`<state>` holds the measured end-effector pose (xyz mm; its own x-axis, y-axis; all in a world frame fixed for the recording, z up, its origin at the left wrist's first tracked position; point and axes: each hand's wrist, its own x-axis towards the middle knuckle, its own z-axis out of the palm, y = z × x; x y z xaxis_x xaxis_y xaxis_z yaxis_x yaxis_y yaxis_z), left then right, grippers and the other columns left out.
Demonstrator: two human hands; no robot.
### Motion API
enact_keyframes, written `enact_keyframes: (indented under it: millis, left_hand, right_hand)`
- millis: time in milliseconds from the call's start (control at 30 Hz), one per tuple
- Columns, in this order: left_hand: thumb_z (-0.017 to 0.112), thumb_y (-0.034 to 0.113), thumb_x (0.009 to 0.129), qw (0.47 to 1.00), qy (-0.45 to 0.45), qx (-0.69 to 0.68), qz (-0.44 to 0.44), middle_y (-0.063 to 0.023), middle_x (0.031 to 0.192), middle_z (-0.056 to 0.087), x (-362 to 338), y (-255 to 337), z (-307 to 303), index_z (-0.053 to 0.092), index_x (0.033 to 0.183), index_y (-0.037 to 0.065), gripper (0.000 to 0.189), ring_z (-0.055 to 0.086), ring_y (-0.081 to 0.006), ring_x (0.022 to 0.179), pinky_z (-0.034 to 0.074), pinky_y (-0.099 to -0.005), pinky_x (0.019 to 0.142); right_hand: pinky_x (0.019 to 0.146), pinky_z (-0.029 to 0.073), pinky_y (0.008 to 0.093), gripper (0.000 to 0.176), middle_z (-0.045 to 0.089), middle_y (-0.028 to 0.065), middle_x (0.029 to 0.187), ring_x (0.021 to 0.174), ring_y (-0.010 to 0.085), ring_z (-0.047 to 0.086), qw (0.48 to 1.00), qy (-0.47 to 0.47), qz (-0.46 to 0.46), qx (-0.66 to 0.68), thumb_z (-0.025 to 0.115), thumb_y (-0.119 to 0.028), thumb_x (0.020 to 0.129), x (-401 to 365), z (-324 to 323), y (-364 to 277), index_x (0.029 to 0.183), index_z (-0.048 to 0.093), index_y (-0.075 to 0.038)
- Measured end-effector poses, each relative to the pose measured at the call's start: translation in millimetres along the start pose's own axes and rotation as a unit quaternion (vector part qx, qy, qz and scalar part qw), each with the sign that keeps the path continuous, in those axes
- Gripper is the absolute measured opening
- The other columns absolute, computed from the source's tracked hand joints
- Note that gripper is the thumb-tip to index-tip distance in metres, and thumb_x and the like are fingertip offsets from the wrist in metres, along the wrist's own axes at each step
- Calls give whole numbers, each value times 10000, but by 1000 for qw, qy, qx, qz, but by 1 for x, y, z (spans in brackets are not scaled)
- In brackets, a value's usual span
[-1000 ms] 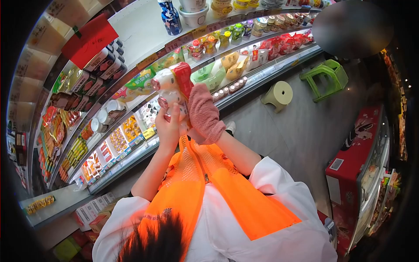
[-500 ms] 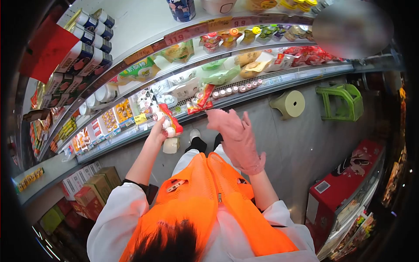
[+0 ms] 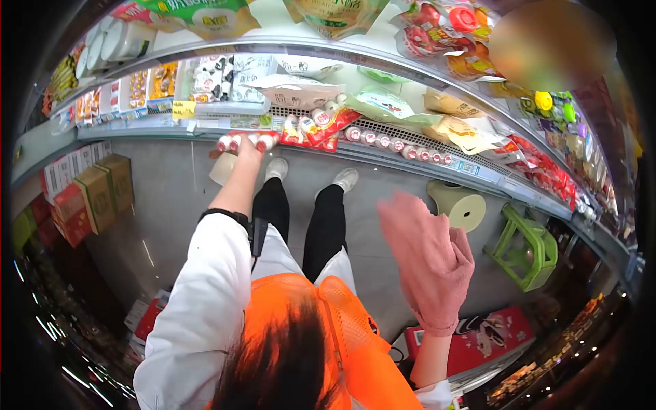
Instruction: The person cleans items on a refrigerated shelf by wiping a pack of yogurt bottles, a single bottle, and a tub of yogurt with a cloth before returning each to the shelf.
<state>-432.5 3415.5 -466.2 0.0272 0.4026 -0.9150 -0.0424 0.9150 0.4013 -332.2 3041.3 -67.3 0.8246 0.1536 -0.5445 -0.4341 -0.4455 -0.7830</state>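
Observation:
My left hand [image 3: 250, 156] reaches to the lower shelf's front edge, closed around a pack of small white bottles [image 3: 266, 141] with red caps and red wrapping. The fingers are partly hidden behind the pack. Just right of it, more red-wrapped bottle packs [image 3: 318, 126] lie on the shelf. A row of the same small bottles [image 3: 396, 143] runs along the edge further right. A loose pink cloth glove [image 3: 434, 260] covers my right hand [image 3: 437, 273], raised over the floor and apart from the shelf. Its outline looks stretched out, with no separate object visible in it.
Bagged goods [image 3: 383, 102] fill the lower shelf, with pouches [image 3: 342, 14] on the shelf above. A beige round stool [image 3: 465, 208] and a green plastic stool [image 3: 523, 249] stand at right. Cardboard boxes [image 3: 102, 184] sit at left, and a red box [image 3: 495, 331] is low right.
My left hand has carried the bottle pack to the shelf's front edge. My gloved right hand has moved right and down. The view has tilted lower, showing both feet.

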Motion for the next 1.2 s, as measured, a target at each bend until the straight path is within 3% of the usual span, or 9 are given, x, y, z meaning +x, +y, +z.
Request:
enact_keyframes:
  millis: [167, 233, 367, 433, 500, 733, 900, 1033, 1200]
  left_hand:
    - [426, 382, 963, 1000, 7, 7, 25, -129, 1310, 459, 60, 6, 7, 394, 1297, 97, 440, 503, -354, 1155, 469, -566, 900]
    - [468, 210, 958, 996, -5, 79, 38, -120, 1287, 473, 72, 8, 11, 353, 1336, 61, 422, 551, -283, 1103, 568, -478, 729]
    - [542, 320, 886, 982, 46, 172, 64, -124, 1363, 399, 0, 6, 35, 366, 1340, 69, 548, 389, -282, 1245, 344, -564, 969]
    - [500, 481, 889, 980, -60, 184, 34, -87, 1490, 227, -1, -5, 18, 277, 1406, 109, 675, 140, -258, 1394, 64, -528, 1096]
    - [521, 467, 880, 968, -77, 237, 30, -50, 1455, 280, -65, -3, 25, 274, 1407, 169, 654, 235, -257, 1352, 176, -512, 1066]
    - [497, 290, 944, 797, -329, 484, 151, -29, 1246, 559, -308, 48, 55, 468, 1298, 103, 402, 531, -136, 1126, 398, -345, 931]
    - [550, 54, 886, 658, -444, 385, 469, -106, 1095, 637, -478, 102, 120, 534, 1183, -11, 304, 602, -155, 1025, 473, -285, 881]
    - [688, 131, 783, 604, -369, 198, 678, -122, 1211, 565, -552, 128, 203, 467, 1253, 28, 529, 532, -216, 1137, 449, -320, 916]
    - [811, 279, 651, 592, -256, 225, 730, -151, 1129, 602, -525, 117, 290, 479, 1217, 10, 709, 581, -268, 1057, 466, -354, 876]
  right_hand:
    - [799, 442, 235, 372, 596, 50, 1057, 914, 88, 534, 998, 33, 26, -44, 665, 34, 712, 13, -13, 28, 1068, 556, 47]
    - [836, 440, 252, 436, 583, 77, 1125, 974, 107, 529, 999, 9, 43, -4, 665, 1, 742, 20, -19, 28, 1145, 514, 67]
    - [849, 471, 284, 347, 584, 115, 1153, 978, 136, 557, 994, -15, 52, 90, 592, 22, 796, 22, -10, -10, 1131, 514, 70]
    - [809, 486, 281, 239, 595, 102, 1088, 917, 129, 570, 984, -13, 52, 173, 561, 44, 806, 16, -9, -38, 1045, 542, 43]
    - [754, 483, 260, 165, 602, 67, 997, 851, 105, 563, 957, -4, 67, 282, 570, 35, 801, 8, -21, -52, 963, 554, 6]
    - [686, 435, 232, 163, 583, -11, 851, 771, 69, 504, 932, 8, -243, -267, 646, -43, 761, -60, -90, -118, 910, 591, -5]
    - [740, 470, 272, 166, 620, -6, 974, 844, 125, 581, 973, 100, -138, 156, 654, -87, 764, -111, -115, -138, 902, 583, -28]
    - [770, 482, 301, 137, 620, 32, 963, 848, 159, 583, 964, 111, -187, 149, 639, -79, 780, -144, -129, -135, 889, 568, -38]
    - [806, 477, 430, 160, 614, 87, 940, 882, 208, 585, 893, -71, -153, 417, 519, -197, 882, -170, -137, -116, 888, 560, -42]
